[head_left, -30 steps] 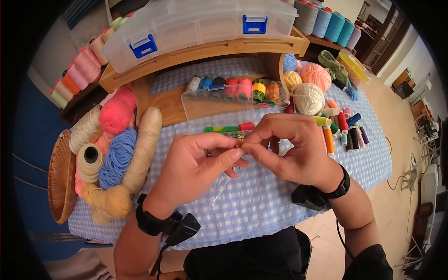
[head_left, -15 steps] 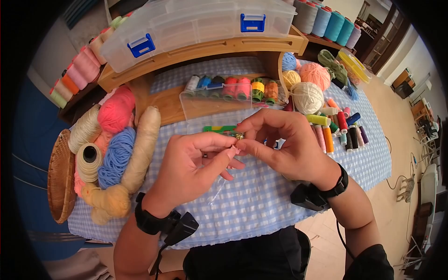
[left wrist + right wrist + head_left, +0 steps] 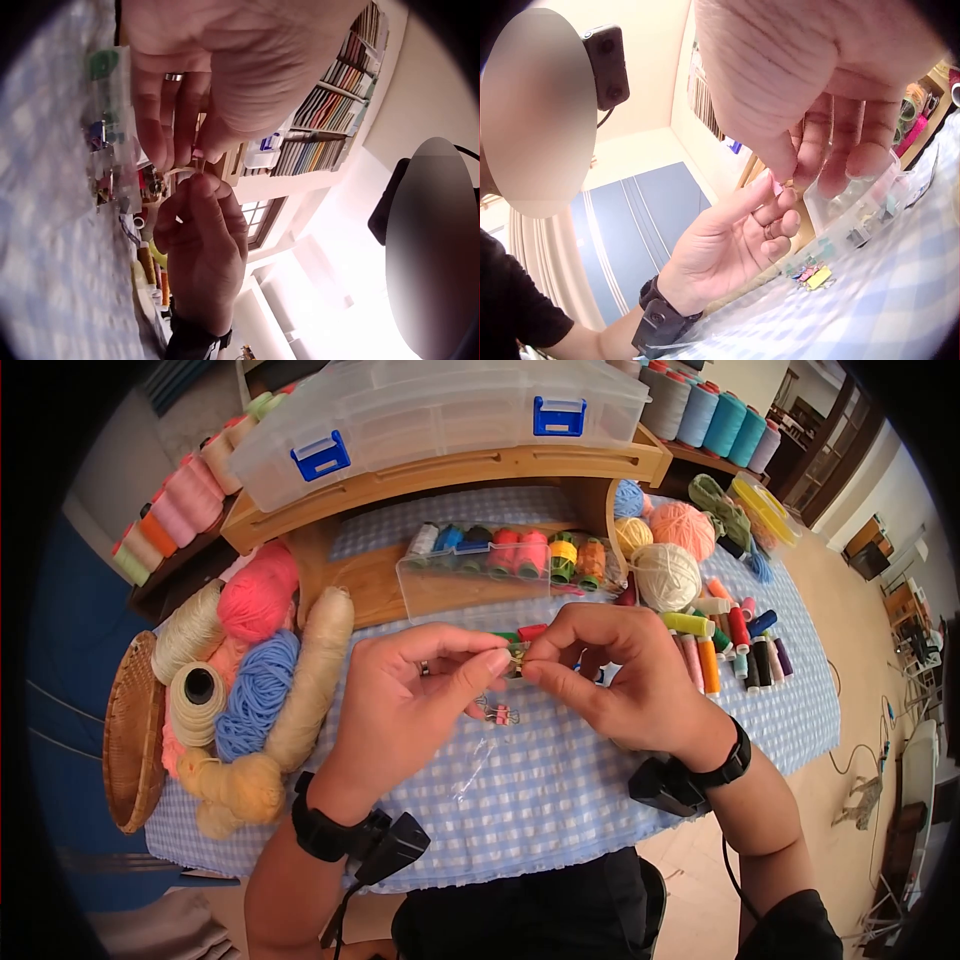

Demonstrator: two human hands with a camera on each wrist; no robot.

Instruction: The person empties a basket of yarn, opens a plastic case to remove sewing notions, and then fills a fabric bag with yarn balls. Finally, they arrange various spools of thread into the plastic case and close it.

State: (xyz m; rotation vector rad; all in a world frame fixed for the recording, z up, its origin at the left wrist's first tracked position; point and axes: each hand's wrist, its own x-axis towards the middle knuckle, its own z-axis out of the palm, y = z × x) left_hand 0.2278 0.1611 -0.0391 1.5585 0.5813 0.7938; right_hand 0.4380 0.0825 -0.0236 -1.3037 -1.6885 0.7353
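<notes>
My left hand (image 3: 385, 710) and right hand (image 3: 640, 678) meet fingertip to fingertip over the middle of the table. Between the left thumb and forefinger is a small pink piece (image 3: 778, 189); its exact kind I cannot tell. The right thumb and forefinger pinch its other side, and the rest of the right fingers curl inward. Beneath the hands lie several small binder clips (image 3: 502, 714), pink in the head view, with a yellow clip (image 3: 820, 279) among them in the right wrist view. A clear plastic box (image 3: 112, 112) with small coloured clips stands close behind.
Yarn skeins (image 3: 255, 695) and a wicker basket (image 3: 135, 735) lie at left. Small thread spools (image 3: 708, 665) and yarn balls (image 3: 668, 577) fill the right. A clear case of thread (image 3: 475, 595) sits behind, below a wooden shelf (image 3: 450, 468). A crinkled clear wrapper (image 3: 475, 772) lies in front.
The fingertips have shifted and regripped slightly, still together. The left fingers have drawn back, so the clips below show more fully. The head view has moved a little.
</notes>
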